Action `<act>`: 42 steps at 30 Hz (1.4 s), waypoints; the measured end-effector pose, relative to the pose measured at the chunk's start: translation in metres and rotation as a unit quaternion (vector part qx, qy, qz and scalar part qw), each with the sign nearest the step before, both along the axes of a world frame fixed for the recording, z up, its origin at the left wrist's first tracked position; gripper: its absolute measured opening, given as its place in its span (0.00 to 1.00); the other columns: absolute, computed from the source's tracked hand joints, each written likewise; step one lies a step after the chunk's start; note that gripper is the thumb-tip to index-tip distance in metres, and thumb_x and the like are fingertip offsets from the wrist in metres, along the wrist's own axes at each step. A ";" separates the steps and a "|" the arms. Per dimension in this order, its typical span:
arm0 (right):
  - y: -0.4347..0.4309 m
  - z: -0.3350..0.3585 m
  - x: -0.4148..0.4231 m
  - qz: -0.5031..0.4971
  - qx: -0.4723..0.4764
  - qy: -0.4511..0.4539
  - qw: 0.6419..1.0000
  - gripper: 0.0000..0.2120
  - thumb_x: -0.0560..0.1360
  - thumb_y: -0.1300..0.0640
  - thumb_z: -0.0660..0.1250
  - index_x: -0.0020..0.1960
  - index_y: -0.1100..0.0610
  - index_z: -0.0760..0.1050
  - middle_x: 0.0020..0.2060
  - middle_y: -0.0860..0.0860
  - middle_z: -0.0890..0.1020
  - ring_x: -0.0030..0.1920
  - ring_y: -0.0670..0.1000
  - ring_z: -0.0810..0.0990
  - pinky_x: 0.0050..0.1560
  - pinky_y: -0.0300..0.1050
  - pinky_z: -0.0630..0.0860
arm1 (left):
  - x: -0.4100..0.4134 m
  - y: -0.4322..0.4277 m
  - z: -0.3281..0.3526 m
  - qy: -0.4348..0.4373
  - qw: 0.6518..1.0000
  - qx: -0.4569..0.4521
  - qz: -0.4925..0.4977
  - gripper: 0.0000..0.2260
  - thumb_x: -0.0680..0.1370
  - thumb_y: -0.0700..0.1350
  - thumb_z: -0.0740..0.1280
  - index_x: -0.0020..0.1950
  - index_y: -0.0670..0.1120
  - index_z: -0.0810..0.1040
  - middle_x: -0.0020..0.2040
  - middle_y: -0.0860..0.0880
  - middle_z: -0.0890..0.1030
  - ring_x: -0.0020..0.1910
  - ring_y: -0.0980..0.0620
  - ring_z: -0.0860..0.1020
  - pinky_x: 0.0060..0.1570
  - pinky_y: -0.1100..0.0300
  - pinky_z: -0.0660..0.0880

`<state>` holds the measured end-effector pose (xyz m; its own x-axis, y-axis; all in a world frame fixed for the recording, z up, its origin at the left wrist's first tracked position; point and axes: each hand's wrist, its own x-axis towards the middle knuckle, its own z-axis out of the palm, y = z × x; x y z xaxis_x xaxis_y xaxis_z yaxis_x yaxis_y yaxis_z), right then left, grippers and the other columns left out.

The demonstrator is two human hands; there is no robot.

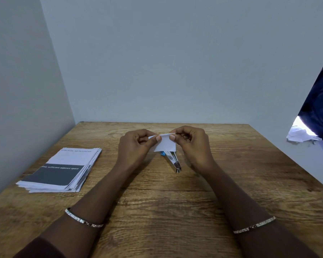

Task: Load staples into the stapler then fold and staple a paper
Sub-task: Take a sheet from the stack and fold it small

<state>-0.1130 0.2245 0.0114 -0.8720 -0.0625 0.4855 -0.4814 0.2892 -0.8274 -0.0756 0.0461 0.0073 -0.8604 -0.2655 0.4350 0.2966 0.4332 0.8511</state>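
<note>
i'm on the folding step. my left hand (136, 144) and right hand (189, 142) are both pinched shut on a small slip of white paper (164, 144), thumbs and forefingers pressing along its top crease, the loose edges hanging down. i hold it just above the table (157, 202), about the middle of the far half. the stapler (172, 161) lies flat on the wood right under the paper, untouched: shiny metal, slim and tapering to its nose, with a bit of blue at its far end. i can't tell from here whether it is loaded. next i judge i need to sharpen the crease, then free one hand for the stapler and feed the folded edge into its mouth. the paper is thin and limp. a fanned stack of printed sheets (63, 170) sits well off to my left on the rough-grained wood.
</note>
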 end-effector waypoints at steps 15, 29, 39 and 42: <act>-0.005 -0.007 -0.001 -0.023 -0.038 -0.014 0.999 0.03 0.74 0.60 0.74 0.48 0.57 0.85 0.43 0.49 0.86 0.46 0.48 0.84 0.46 0.44 0.80 | 0.001 0.005 -0.003 -0.027 0.992 0.114 -0.038 0.06 0.74 0.48 0.76 0.43 0.46 0.86 0.37 0.44 0.86 0.41 0.42 0.85 0.41 0.48 0.81; -0.004 0.000 0.004 0.002 0.012 -0.008 1.000 0.04 0.76 0.63 0.72 0.48 0.60 0.86 0.38 0.50 0.85 0.38 0.44 0.81 0.38 0.38 0.74 | 0.004 0.012 0.000 -0.011 0.995 0.072 -0.074 0.04 0.76 0.45 0.74 0.42 0.48 0.88 0.39 0.56 0.86 0.36 0.61 0.80 0.35 0.62 0.75; 0.000 0.006 0.007 0.029 0.062 -0.010 0.998 0.05 0.76 0.63 0.71 0.45 0.59 0.85 0.36 0.51 0.85 0.38 0.44 0.79 0.37 0.39 0.71 | 0.005 0.009 0.003 -0.055 0.980 0.136 -0.136 0.05 0.75 0.42 0.75 0.42 0.42 0.86 0.44 0.34 0.84 0.40 0.47 0.80 0.41 0.53 0.72; 0.000 0.008 0.009 0.041 0.073 -0.020 0.996 0.05 0.76 0.62 0.71 0.44 0.57 0.86 0.36 0.54 0.86 0.38 0.45 0.80 0.38 0.42 0.73 | 0.005 0.009 0.002 -0.049 0.982 0.127 -0.134 0.06 0.75 0.45 0.74 0.41 0.44 0.86 0.43 0.37 0.84 0.41 0.46 0.79 0.41 0.52 0.72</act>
<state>-0.1044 0.2246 0.0197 -0.8795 -0.2007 0.4316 -0.4760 0.3691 -0.7983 -0.0704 0.0550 0.0098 -0.9488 -0.1132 0.2950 0.2815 0.1207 0.9519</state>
